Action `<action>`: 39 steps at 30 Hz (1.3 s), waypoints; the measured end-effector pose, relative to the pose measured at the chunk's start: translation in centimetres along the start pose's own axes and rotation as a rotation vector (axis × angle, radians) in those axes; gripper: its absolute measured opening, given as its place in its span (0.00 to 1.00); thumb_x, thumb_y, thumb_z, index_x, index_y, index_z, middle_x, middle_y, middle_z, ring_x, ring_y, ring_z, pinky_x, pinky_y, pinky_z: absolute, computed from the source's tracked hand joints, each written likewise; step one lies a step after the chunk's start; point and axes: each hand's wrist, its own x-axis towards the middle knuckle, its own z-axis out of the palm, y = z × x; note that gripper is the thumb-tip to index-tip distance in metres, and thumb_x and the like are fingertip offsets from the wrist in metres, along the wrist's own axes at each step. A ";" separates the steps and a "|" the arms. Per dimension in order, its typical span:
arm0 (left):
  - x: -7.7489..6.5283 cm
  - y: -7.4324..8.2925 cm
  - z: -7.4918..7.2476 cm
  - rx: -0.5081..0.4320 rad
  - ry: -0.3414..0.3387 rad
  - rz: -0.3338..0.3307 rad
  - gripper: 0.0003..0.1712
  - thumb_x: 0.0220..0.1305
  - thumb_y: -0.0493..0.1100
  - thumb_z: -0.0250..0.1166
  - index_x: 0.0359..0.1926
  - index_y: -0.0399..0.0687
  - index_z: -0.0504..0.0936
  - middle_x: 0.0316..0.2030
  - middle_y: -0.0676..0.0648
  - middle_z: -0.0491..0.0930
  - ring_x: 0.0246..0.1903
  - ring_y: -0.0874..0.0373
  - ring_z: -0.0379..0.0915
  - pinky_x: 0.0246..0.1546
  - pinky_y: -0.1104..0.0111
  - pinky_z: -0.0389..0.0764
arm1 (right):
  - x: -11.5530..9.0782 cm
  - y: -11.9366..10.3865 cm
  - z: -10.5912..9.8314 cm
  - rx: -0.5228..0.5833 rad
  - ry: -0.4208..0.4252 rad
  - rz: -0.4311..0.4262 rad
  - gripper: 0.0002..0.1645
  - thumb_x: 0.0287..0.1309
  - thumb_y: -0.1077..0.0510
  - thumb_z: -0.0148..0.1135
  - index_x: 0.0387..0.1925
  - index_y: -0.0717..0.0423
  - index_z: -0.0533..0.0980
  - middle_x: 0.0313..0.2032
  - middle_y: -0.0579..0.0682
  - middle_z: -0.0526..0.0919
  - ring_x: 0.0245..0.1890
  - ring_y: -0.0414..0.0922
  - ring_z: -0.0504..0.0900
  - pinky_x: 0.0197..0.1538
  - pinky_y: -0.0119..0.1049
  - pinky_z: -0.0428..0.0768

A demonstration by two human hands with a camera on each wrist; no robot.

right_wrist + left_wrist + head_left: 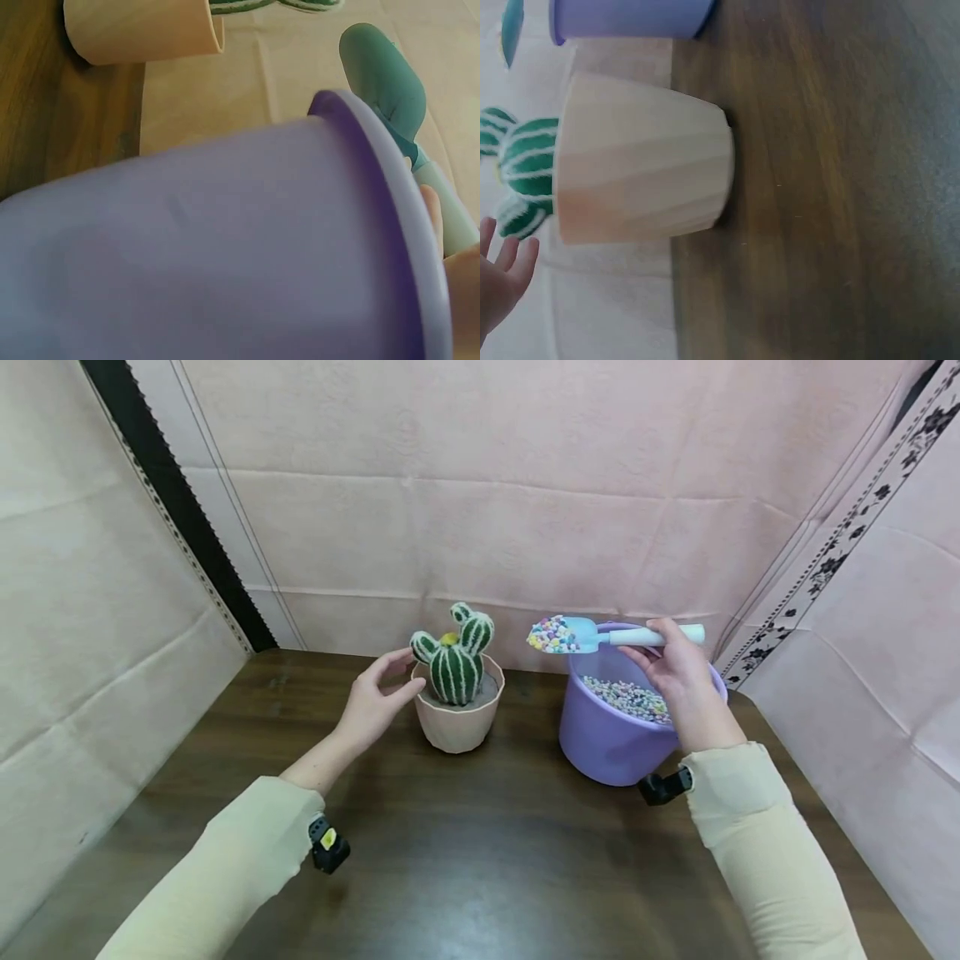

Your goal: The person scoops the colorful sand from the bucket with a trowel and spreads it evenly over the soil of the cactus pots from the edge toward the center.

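A light-blue hand trowel (585, 635) carries a heap of pastel pebbles (552, 635) on its blade. My right hand (671, 656) grips its pale handle above the purple bucket (600, 735), which holds more small pebbles (630, 700). In the right wrist view the trowel (382, 79) shows its underside beyond the bucket's rim, and the bucket hides most of the hand. My left hand (378, 693) is spread at the left rim of a beige flowerpot (457, 731); whether it touches is unclear. A knitted green-and-white cactus (456, 672) stands upright in the pot's grey filling.
Both containers stand on a dark brown wooden table (465, 860), the pot left of the bucket. Pale cloth (525, 527) hangs close behind them and on both sides. Each wrist wears a small black camera, such as the left camera (328, 846).
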 end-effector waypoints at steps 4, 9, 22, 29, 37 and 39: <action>0.4 -1.1 0.1 0.033 0.011 -0.083 0.31 0.63 0.45 0.61 0.65 0.41 0.64 0.64 0.39 0.65 0.64 0.44 0.60 0.62 0.51 0.67 | 0.1 0.6 0.2 0.001 -0.014 0.009 0.08 0.59 0.67 0.55 0.37 0.57 0.66 0.37 0.55 0.73 0.27 0.52 0.83 0.34 0.45 0.85; 1.1 -2.6 0.3 0.061 -0.035 -0.197 0.38 0.64 0.47 0.60 0.70 0.42 0.55 0.67 0.37 0.58 0.66 0.41 0.56 0.65 0.51 0.64 | 0.4 1.5 0.4 -0.003 -0.037 0.005 0.06 0.59 0.68 0.54 0.36 0.59 0.67 0.35 0.56 0.75 0.27 0.51 0.83 0.32 0.44 0.85; 2.1 -3.8 1.3 -0.011 -0.171 -0.230 0.42 0.64 0.44 0.60 0.72 0.42 0.48 0.71 0.38 0.52 0.69 0.43 0.51 0.66 0.52 0.62 | 0.9 3.2 1.4 -0.061 -0.031 -0.003 0.04 0.59 0.69 0.53 0.33 0.58 0.69 0.38 0.52 0.71 0.28 0.48 0.81 0.30 0.44 0.85; 1.1 -1.1 1.2 -0.023 -0.182 -0.263 0.41 0.64 0.41 0.59 0.72 0.37 0.48 0.70 0.35 0.54 0.69 0.42 0.51 0.67 0.52 0.61 | 1.0 3.9 1.7 -0.117 -0.045 -0.026 0.05 0.58 0.70 0.53 0.31 0.59 0.69 0.34 0.53 0.72 0.28 0.47 0.81 0.31 0.42 0.85; 1.2 -1.6 1.2 -0.054 -0.175 -0.264 0.41 0.64 0.41 0.59 0.72 0.39 0.49 0.69 0.36 0.55 0.69 0.42 0.51 0.67 0.53 0.61 | 1.5 4.7 2.3 -0.219 -0.029 -0.071 0.04 0.57 0.70 0.52 0.28 0.61 0.71 0.25 0.54 0.77 0.25 0.46 0.83 0.32 0.39 0.85; 1.2 -1.6 1.1 -0.054 -0.174 -0.263 0.41 0.64 0.42 0.60 0.72 0.39 0.49 0.69 0.36 0.55 0.69 0.42 0.52 0.67 0.53 0.61 | 1.5 4.9 2.5 -0.246 -0.025 -0.080 0.04 0.57 0.69 0.52 0.29 0.61 0.71 0.26 0.54 0.78 0.26 0.46 0.83 0.32 0.39 0.85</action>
